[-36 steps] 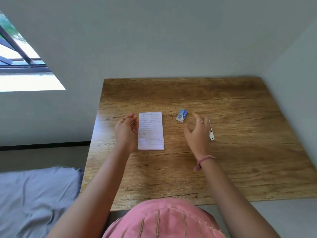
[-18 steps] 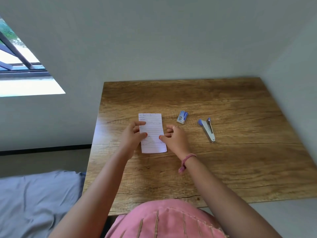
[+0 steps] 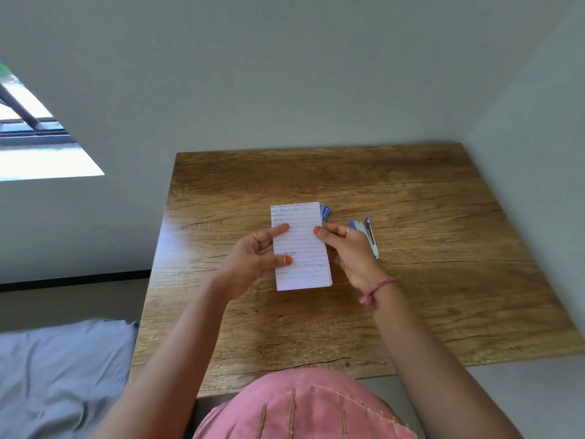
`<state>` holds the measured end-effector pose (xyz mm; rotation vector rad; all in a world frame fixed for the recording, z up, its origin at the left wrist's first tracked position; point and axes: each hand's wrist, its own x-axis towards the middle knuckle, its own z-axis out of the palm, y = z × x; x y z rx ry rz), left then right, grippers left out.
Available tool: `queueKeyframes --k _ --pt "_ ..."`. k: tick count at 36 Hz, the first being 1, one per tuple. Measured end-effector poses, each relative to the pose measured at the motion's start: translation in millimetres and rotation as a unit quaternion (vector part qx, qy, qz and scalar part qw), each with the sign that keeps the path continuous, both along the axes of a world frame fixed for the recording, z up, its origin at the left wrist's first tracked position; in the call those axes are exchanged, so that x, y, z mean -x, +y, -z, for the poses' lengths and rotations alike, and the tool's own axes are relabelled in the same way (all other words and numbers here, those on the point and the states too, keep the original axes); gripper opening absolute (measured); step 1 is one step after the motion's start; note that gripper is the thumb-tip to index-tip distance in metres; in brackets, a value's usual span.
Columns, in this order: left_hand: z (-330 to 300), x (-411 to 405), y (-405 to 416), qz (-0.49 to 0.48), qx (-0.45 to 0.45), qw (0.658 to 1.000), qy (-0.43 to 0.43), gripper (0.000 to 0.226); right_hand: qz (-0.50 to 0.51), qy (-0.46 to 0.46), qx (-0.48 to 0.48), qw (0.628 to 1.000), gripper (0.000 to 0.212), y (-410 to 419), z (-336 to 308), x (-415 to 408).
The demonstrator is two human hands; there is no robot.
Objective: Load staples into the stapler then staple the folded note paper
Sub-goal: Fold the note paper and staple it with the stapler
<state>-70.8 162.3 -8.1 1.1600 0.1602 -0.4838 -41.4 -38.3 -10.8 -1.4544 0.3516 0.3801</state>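
Note:
A lined white note paper (image 3: pixel 302 248) with handwriting is held up above the wooden table (image 3: pixel 411 280). My left hand (image 3: pixel 253 261) grips its left edge and my right hand (image 3: pixel 351 255) grips its right edge. A small blue staple box (image 3: pixel 325 212) lies on the table behind the paper's top right corner, mostly hidden by it. The blue and silver stapler (image 3: pixel 368 233) lies on the table to the right, partly hidden behind my right hand.
The table stands in a corner between grey walls at the back and right. A grey fabric surface (image 3: pixel 57 375) lies low at the left. A window (image 3: pixel 28 147) is at the far left. Pink striped clothing (image 3: pixel 300 407) fills the bottom.
Both hands went from open beside the paper to gripping its edges, and the paper has been lifted off the table toward me, now covering most of the staple box.

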Motion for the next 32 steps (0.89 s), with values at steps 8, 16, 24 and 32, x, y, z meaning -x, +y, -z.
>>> queueKeyframes --k 8,16,24,32 --pt "-10.4 -1.0 -20.5 0.062 -0.023 0.998 -0.019 0.085 0.020 -0.010 -0.018 1.000 0.015 -23.3 -12.6 1.4" --pt "-10.9 -7.2 -44.8 0.043 0.009 0.999 -0.024 0.078 0.025 -0.041 0.031 0.998 0.025 -49.9 -12.8 -2.9" --pt "-2.6 -15.2 -72.1 -0.033 0.004 0.999 0.023 0.047 0.035 -0.119 0.157 0.980 0.008 -71.3 -7.8 -9.1" --pt "-7.5 -23.2 -73.5 -0.119 0.007 0.993 0.007 0.066 -0.014 -0.118 0.362 0.924 0.053 -111.4 6.8 -15.0"
